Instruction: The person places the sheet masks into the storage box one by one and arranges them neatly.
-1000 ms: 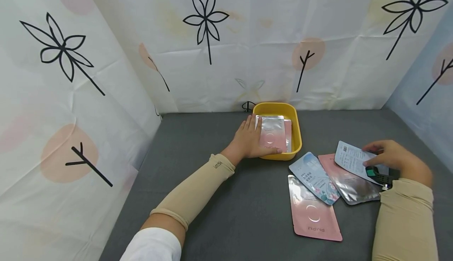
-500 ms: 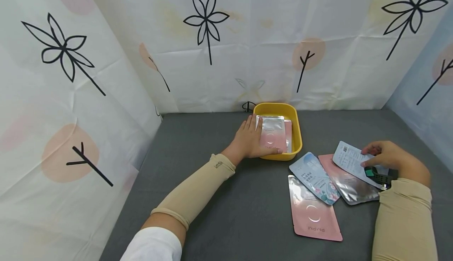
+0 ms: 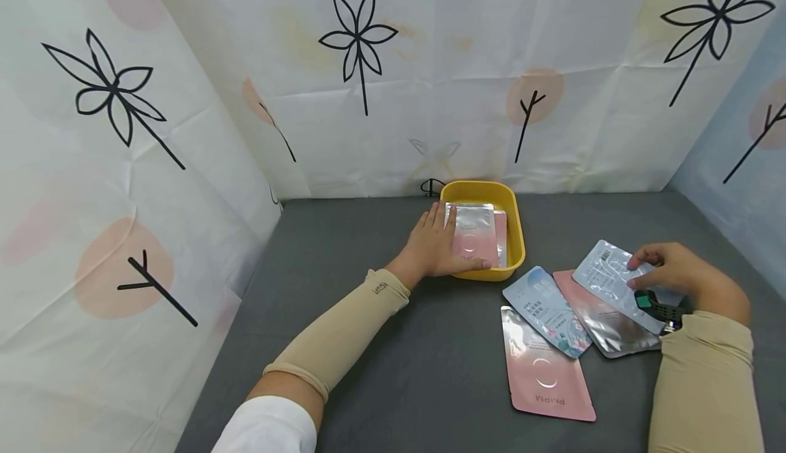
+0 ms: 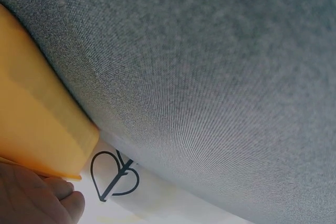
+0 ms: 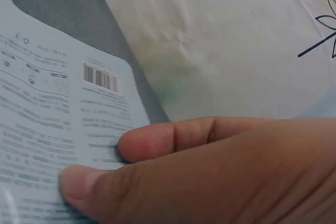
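Now R hand (image 3: 675,272) pinches pale-blue sachet (image 3: 608,279), long axis diagonal, far-left to near-right; L hand (image 3: 432,245) flat on tray (image 3: 514,235) sachets.

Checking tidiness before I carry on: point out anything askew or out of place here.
Three flat foil sachets lie loose on the grey cloth table, overlapping at skewed angles: pink one, pale blue one, silver-pink one. The right hand holds a fourth. Nothing looks spilled or torn.

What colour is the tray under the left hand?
Yellow: the tray the left hand rests on shows best in the head view.
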The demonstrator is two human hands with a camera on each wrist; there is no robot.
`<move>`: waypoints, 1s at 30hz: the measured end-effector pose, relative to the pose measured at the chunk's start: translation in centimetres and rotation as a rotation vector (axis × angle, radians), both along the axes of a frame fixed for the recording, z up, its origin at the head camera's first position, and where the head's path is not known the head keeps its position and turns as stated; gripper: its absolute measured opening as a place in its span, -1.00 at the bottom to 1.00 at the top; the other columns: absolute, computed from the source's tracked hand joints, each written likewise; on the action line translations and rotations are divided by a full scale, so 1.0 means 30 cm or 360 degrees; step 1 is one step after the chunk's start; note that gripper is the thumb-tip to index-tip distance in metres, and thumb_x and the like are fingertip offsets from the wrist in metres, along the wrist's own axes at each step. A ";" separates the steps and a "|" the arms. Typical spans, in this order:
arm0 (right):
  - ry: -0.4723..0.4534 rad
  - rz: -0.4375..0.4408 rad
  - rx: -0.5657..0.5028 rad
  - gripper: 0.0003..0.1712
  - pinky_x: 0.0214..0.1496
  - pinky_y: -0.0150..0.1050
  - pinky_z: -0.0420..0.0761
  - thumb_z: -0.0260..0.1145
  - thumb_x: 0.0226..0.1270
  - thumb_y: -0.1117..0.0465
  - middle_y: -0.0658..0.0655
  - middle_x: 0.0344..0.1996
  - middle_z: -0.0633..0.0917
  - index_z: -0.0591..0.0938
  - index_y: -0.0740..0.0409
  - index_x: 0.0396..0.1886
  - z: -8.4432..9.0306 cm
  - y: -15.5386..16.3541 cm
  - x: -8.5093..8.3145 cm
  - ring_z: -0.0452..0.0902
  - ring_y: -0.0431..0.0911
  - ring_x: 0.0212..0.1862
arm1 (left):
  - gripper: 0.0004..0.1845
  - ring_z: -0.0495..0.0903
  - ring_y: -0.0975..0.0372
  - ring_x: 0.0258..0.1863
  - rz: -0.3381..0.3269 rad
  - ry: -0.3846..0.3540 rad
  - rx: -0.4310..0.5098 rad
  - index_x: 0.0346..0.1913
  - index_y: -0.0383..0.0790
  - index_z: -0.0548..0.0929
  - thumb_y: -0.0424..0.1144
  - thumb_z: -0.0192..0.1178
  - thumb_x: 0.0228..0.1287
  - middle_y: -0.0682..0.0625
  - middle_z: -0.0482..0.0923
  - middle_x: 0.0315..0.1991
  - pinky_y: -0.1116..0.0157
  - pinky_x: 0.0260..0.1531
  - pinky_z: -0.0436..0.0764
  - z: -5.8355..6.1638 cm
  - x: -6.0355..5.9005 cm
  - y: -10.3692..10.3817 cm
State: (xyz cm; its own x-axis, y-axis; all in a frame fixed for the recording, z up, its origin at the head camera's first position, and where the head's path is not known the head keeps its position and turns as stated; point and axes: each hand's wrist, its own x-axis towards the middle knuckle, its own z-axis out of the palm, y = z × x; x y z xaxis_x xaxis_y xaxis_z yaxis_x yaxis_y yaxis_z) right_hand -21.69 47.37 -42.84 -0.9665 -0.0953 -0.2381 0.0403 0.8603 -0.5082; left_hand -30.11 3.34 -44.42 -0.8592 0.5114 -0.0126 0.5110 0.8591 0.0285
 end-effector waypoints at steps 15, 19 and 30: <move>0.0455 -0.0205 0.0043 -0.67 -0.23 0.03 0.54 0.33 0.52 0.27 0.63 0.22 0.46 0.70 0.44 0.11 0.121 -0.081 0.035 0.38 0.36 0.00 | 0.42 -0.14 -0.06 0.76 -0.0010 0.0031 -0.0011 0.74 -0.25 -0.16 0.80 -0.19 0.15 -0.28 -0.22 0.76 0.00 0.72 0.02 0.007 0.003 0.002; 0.0711 -0.0253 0.0002 -0.65 -0.29 -0.29 0.35 0.37 0.52 0.22 0.45 0.11 0.58 0.74 0.38 0.13 0.148 -0.121 0.040 0.32 0.03 -0.12 | 0.41 -0.14 -0.07 0.76 -0.0014 0.0032 0.0000 0.74 -0.24 -0.16 0.79 -0.19 0.16 -0.29 -0.22 0.75 -0.01 0.71 0.01 0.009 0.003 0.000; 0.1068 -0.0384 -0.0626 -0.58 -0.38 -0.67 0.52 0.51 0.39 0.29 -0.46 -0.17 0.56 0.73 0.45 0.14 0.172 -0.253 0.009 0.52 -0.56 -0.29 | 0.42 -0.15 -0.07 0.76 0.0005 0.0022 -0.0006 0.74 -0.24 -0.17 0.80 -0.15 0.14 -0.28 -0.22 0.76 0.01 0.72 -0.01 -0.005 0.005 0.002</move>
